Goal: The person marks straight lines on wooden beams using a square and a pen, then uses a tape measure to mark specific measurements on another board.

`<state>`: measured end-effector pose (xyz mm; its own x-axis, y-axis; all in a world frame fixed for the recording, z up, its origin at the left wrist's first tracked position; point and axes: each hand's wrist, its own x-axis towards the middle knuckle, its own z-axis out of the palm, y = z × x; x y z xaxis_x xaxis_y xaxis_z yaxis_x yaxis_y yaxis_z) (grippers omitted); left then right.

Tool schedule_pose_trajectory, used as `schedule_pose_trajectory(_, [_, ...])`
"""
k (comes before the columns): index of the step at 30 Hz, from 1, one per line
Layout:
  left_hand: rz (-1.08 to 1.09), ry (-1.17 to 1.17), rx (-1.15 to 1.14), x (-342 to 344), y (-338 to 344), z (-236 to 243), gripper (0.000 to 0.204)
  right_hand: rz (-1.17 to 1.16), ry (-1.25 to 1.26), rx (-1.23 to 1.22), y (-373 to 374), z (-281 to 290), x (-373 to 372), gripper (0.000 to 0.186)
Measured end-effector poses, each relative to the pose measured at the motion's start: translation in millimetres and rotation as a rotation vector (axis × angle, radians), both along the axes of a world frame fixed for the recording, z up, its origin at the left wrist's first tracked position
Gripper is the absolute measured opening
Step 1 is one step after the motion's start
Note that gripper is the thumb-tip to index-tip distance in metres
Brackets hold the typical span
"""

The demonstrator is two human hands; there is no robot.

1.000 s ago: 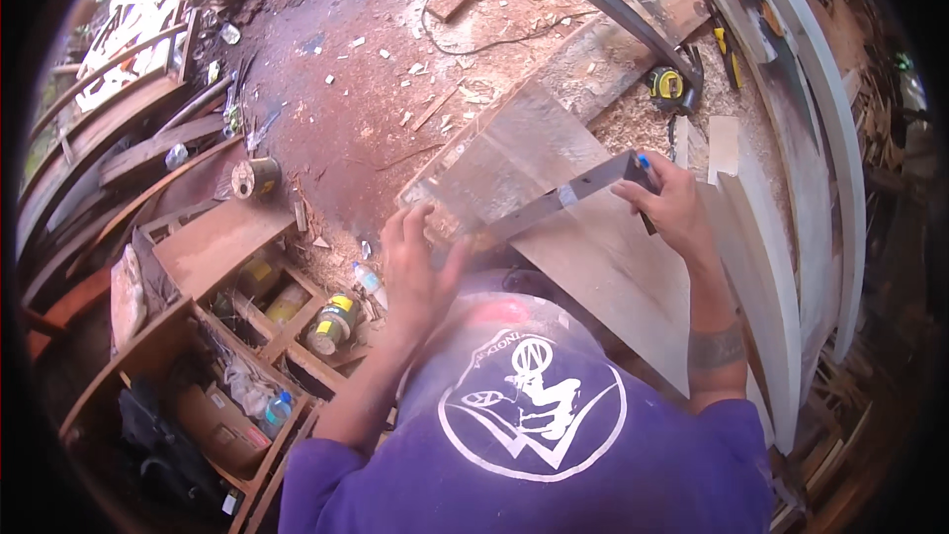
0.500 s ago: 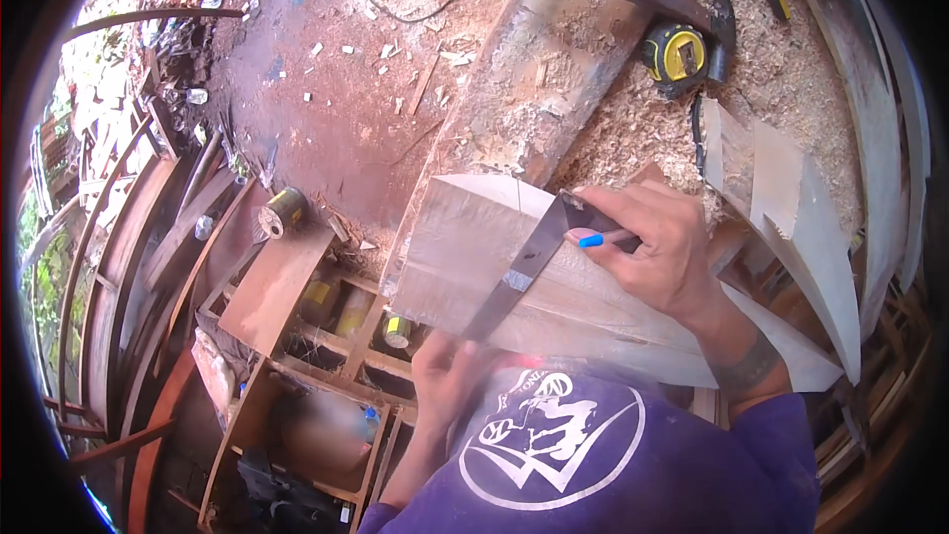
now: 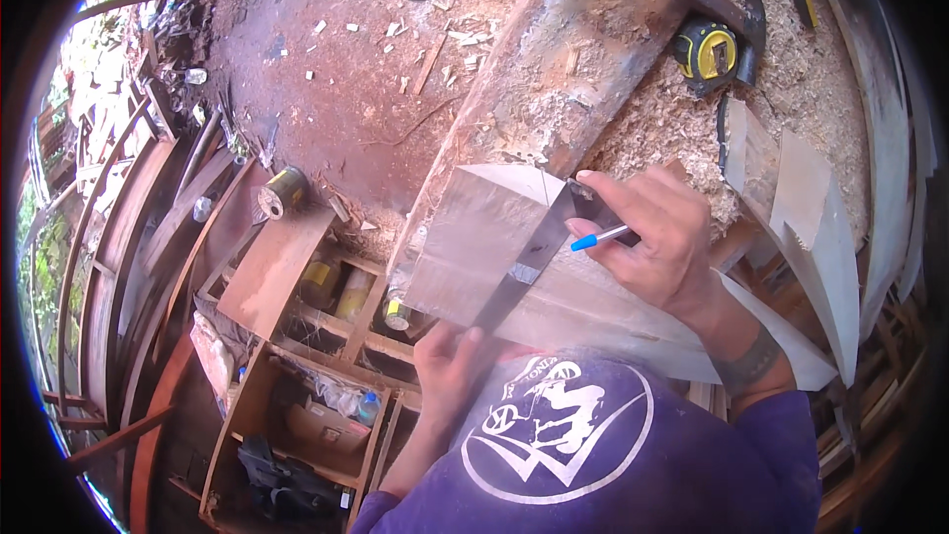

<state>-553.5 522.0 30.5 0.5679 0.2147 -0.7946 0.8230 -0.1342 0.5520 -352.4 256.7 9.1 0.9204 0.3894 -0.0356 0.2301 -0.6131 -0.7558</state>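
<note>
A pale, tapered wood block (image 3: 460,252) lies before me, its wide end to the left. Across it slants a dark metal try square (image 3: 522,275) with a light patch on its blade; its far end is partly hidden by my right hand (image 3: 657,237). That hand pinches a pen (image 3: 590,240) with a blue end and white barrel, held over the block, the index finger reaching to the square's far end. My left hand (image 3: 447,361) grips the blade's near end at the block's near edge, thumb on top, the other fingers partly hidden.
Beyond the block runs a rough plank (image 3: 554,89) among wood shavings. A yellow-black tape measure (image 3: 710,54) and a hammer (image 3: 749,35) lie far right. Curved pale pieces (image 3: 816,208) stand at right. A wooden compartment frame (image 3: 351,336) with cans is at left, near a loose can (image 3: 284,192).
The pen has tilted in my right hand, so more of its blue end and barrel shows. My left hand still holds the square's near end. The whole view has shifted slightly.
</note>
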Motion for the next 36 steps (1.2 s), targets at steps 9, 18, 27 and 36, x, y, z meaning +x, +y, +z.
schedule_pose_trajectory(9, [-0.028, -0.024, 0.042, -4, -1, -2, 0.021, 0.009, -0.031, -0.048, 2, 4, -2, 0.04])
schedule_pose_trajectory(18, [-0.014, -0.029, 0.042, -5, -3, -2, 0.021, 0.003, -0.046, -0.043, 2, 2, -4, 0.041])
schedule_pose_trajectory(27, [0.04, -0.003, 0.029, 3, -10, 1, 0.018, 0.003, -0.08, -0.023, -1, -4, -7, 0.045])
schedule_pose_trajectory(36, [0.092, -0.028, 0.002, 9, -14, 4, 0.019, 0.013, -0.091, 0.006, -1, -8, -7, 0.046])
